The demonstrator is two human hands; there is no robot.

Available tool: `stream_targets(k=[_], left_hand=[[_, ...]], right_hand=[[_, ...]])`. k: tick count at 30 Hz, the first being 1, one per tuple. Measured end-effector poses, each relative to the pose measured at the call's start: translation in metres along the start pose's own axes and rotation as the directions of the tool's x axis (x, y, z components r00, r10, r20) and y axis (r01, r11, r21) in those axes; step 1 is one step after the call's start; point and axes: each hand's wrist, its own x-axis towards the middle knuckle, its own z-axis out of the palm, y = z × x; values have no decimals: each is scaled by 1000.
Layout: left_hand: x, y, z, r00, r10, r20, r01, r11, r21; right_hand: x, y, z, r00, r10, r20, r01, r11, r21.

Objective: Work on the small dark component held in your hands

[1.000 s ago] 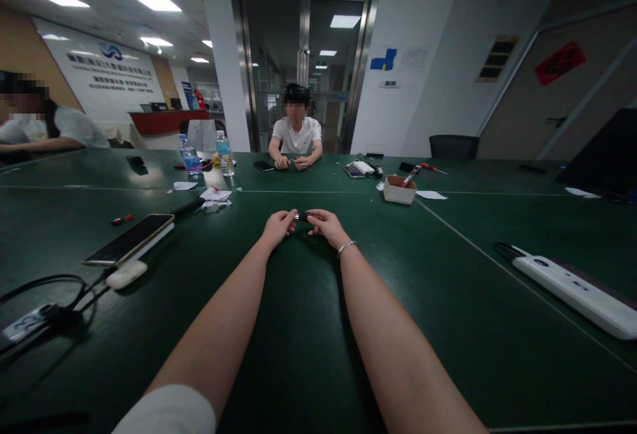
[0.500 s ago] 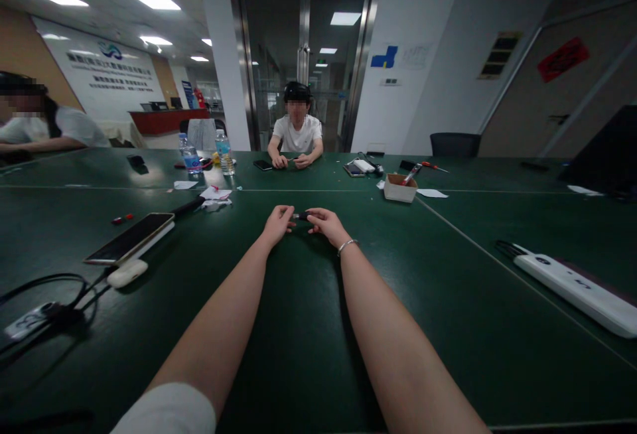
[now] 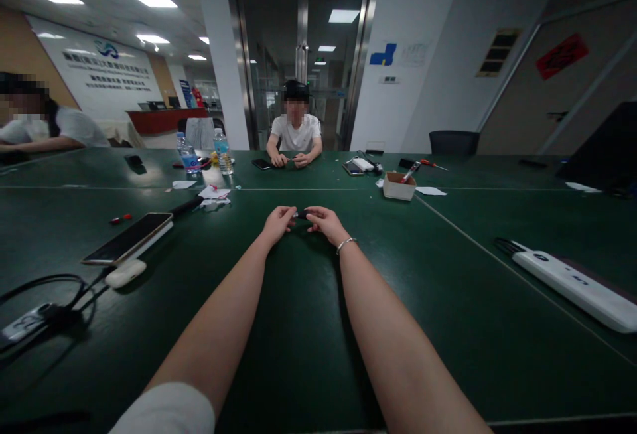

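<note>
My left hand (image 3: 279, 225) and my right hand (image 3: 326, 225) meet over the green table (image 3: 298, 328), a short way in front of me. Between their fingertips is a small black object with a shiny, pale end (image 3: 301, 215); its kind is too small to make out. The fingers of my right hand pinch its dark part. On the shiny end, the thumb and fingers of my left hand close from the other side. A silver bracelet (image 3: 347, 245) circles my right wrist.
At left lie a phone (image 3: 130, 237), a white earbud case (image 3: 126, 274) and black cables (image 3: 82, 288). White power banks (image 3: 572, 281) lie at right. Farther off stand a small box (image 3: 399, 187) and water bottles (image 3: 223, 155). A person (image 3: 297, 130) sits opposite; another sits far left.
The view has shifted very slightly. Both hands hold nearly the same pose, and the shiny end shows a little less beside the left fingertips.
</note>
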Motion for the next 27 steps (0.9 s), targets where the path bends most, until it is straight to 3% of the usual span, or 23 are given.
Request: stream_targets(k=[4, 8, 16, 22, 27], left_hand=[[-1, 1, 0, 998, 59, -10, -59, 998, 14], [-2, 3, 1, 1000, -25, -6, 25, 1000, -11], [1, -1, 0, 1000, -21, 1, 21, 1000, -20], [1, -3, -2, 970, 240, 29, -239, 970, -45], [-1, 1, -2, 962, 270, 34, -267, 961, -69]], right_hand=[[-1, -1, 0, 1000, -4, 4, 4, 1000, -4], [0, -1, 0, 1000, -5, 4, 5, 1000, 5], [-3, -3, 1, 1000, -9, -5, 8, 1000, -10], [-3, -11, 4, 996, 87, -20, -88, 993, -74], [-2, -17, 7, 984, 165, -73, -172, 979, -114]])
